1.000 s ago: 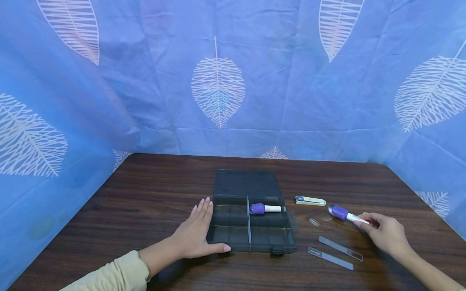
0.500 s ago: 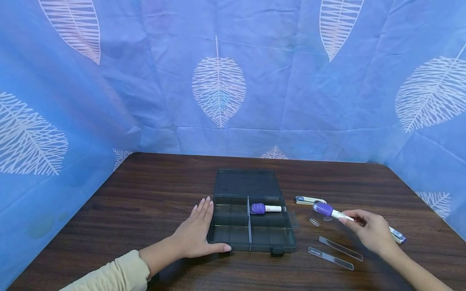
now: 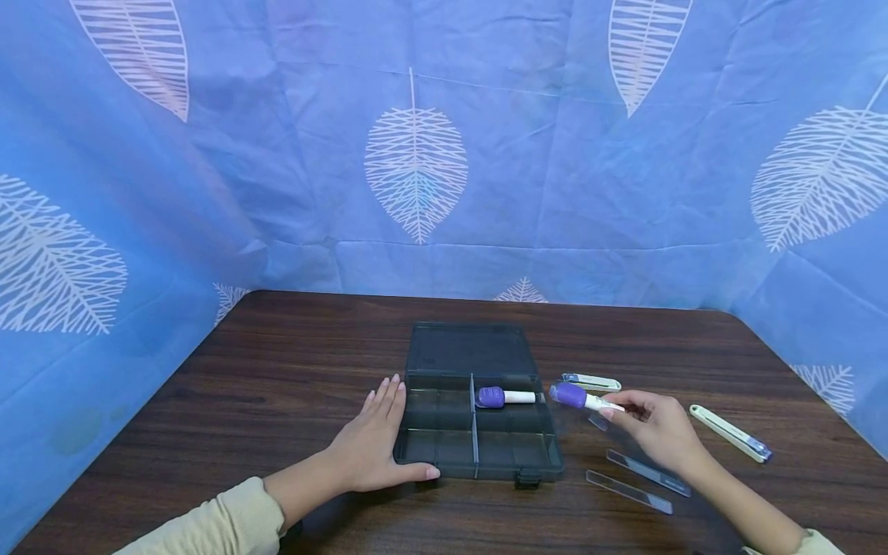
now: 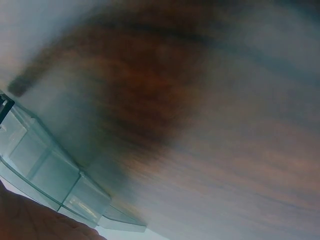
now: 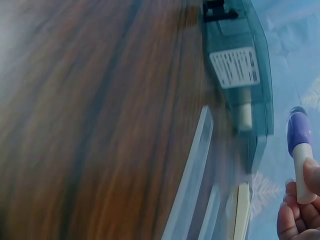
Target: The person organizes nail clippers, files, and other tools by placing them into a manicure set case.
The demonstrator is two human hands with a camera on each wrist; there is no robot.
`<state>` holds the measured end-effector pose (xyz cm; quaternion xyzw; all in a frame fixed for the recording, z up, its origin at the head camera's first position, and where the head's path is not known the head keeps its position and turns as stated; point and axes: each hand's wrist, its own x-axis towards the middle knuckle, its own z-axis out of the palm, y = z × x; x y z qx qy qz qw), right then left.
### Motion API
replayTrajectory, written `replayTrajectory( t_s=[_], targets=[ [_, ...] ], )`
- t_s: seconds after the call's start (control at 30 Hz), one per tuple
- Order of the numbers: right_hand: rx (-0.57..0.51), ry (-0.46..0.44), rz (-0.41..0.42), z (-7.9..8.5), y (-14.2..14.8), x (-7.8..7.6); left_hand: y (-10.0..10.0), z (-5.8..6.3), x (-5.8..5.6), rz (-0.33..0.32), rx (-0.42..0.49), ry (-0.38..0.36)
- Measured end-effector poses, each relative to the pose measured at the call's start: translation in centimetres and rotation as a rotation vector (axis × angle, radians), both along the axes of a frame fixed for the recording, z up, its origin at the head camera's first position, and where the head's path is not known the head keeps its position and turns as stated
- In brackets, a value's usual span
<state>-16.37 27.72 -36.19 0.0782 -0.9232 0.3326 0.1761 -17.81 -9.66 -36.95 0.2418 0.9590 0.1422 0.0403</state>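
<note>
My right hand pinches a purple nail polish bottle by its white cap, close to the right side of a dark translucent divided box. In the right wrist view the same nail polish shows purple end up, thumb and fingers on the cap. A second purple nail polish lies in the box's back right compartment. My left hand rests with straight fingers along the box's left side, thumb at the front edge. The box lid lies folded back. In the left wrist view the box shows beside the hand.
Two nail files lie right of the box on the wooden table. One nail clipper is behind the held bottle, another nail clipper further right. A small clear piece lies below the bottle. A blue leaf-patterned cloth hangs behind.
My right hand has carried the nail polish leftward to the box's right side, uncovering the right-hand nail clipper. My left hand has stayed at the box.
</note>
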Motion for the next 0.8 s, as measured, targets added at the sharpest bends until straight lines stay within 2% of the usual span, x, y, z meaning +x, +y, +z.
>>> replayTrajectory(
  t_s=[0.17,0.43,0.8],
  targets=[
    [-0.035,-0.062,0.051,0.2,-1.6,-0.6,0.0,-0.1,-0.1,-0.001,0.002,0.001],
    [-0.041,-0.071,0.153,1.1,-4.0,-1.6,-0.1,0.1,-0.3,-0.014,0.002,-0.007],
    [0.038,-0.129,0.339,1.6,-6.2,-3.6,-0.1,0.1,-0.3,-0.007,0.003,-0.009]
  ],
)
